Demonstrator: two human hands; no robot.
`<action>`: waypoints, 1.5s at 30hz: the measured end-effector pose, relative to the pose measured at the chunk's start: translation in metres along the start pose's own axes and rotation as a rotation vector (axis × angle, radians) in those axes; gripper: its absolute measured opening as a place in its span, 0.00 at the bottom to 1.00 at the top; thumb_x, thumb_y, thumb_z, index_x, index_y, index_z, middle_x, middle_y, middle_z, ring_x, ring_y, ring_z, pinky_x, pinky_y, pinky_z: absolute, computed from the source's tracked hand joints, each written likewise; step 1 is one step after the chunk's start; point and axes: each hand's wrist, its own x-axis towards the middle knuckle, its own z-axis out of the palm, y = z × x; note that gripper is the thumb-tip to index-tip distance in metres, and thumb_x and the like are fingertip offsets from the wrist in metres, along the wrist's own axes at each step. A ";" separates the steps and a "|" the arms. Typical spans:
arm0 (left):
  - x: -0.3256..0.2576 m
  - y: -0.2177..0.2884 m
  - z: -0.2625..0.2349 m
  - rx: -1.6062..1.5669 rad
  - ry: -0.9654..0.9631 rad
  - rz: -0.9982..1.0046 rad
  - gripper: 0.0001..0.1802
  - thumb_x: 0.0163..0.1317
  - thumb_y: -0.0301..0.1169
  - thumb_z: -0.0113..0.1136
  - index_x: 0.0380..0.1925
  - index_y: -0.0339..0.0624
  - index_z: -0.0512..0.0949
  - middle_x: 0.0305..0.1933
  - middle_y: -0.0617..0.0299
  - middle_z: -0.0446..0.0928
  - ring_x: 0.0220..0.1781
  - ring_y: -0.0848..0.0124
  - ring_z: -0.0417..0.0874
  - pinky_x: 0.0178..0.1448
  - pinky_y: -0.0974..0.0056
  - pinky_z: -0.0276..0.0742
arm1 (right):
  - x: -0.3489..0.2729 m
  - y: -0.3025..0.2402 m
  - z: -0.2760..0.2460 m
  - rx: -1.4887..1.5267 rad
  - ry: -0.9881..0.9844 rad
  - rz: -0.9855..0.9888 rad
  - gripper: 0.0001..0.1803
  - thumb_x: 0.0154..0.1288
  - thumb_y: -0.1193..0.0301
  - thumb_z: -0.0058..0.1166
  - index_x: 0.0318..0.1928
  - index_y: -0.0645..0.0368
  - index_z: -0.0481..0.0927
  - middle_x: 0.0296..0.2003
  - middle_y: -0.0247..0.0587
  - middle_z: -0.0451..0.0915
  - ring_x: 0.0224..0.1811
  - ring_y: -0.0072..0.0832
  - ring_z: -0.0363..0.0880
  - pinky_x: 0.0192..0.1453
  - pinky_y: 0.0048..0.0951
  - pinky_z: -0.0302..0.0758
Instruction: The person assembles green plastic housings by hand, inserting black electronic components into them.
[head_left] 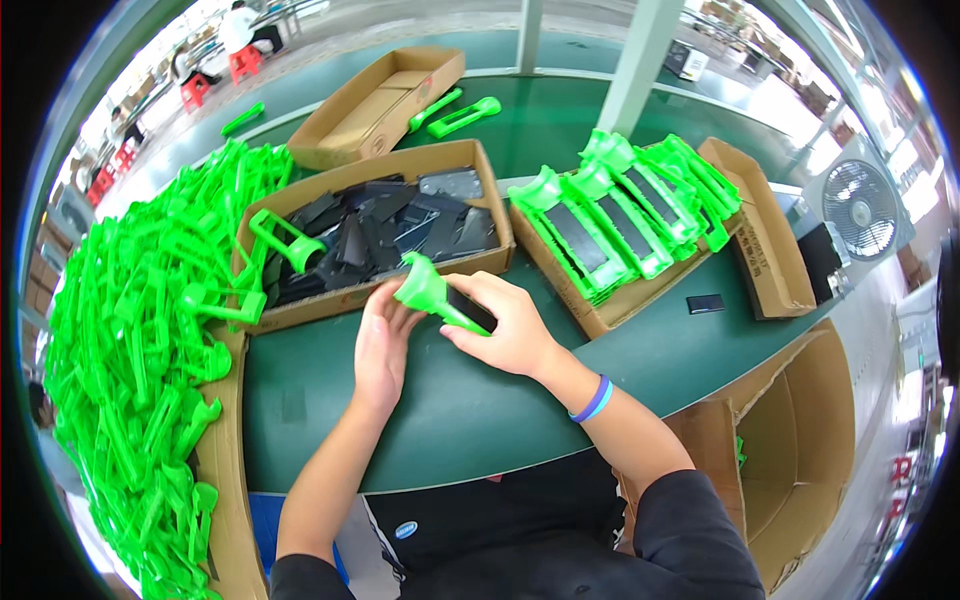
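Observation:
Over the green table, my right hand [515,330] grips a bright green plastic housing [428,288] with a flared end. A dark panel [472,310] sits in its frame, partly covered by my fingers. My left hand [382,345] is closed against the flared end from the left, its fingertips partly hidden behind it. Just beyond my hands, a cardboard box [375,292] holds many dark flat panels [385,222]. One loose green housing [287,240] lies across that box's left part.
At left rises a big heap of green housings [130,340]. To the right, a cardboard tray [597,322] carries housings fitted with dark panels [590,240]. A small black piece [705,304] lies near it. Farther off are a cardboard box [345,128] and a fan [862,205]; a large carton [800,450] stands lower right.

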 end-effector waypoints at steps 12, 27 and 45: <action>0.013 0.004 -0.019 -0.498 0.250 -0.172 0.19 0.66 0.46 0.37 0.28 0.43 0.69 0.22 0.59 0.67 0.22 0.67 0.69 0.45 0.54 0.71 | -0.013 0.005 0.042 0.669 -0.245 0.492 0.23 0.55 0.74 0.60 0.51 0.66 0.70 0.34 0.37 0.78 0.34 0.17 0.76 0.39 0.20 0.74; 0.012 0.012 -0.029 -0.483 0.178 -0.173 0.21 0.66 0.45 0.36 0.26 0.41 0.68 0.21 0.55 0.68 0.19 0.66 0.69 0.29 0.59 0.71 | -0.017 0.010 0.047 0.838 -0.406 0.623 0.19 0.55 0.78 0.58 0.47 0.67 0.71 0.40 0.38 0.77 0.40 0.20 0.76 0.47 0.22 0.74; 0.018 0.011 -0.039 -0.524 0.230 -0.170 0.19 0.66 0.45 0.36 0.26 0.43 0.68 0.23 0.59 0.67 0.23 0.67 0.69 0.34 0.60 0.69 | -0.012 0.016 0.038 1.114 -0.356 0.606 0.22 0.57 0.75 0.48 0.53 0.68 0.68 0.40 0.42 0.78 0.42 0.24 0.77 0.47 0.23 0.72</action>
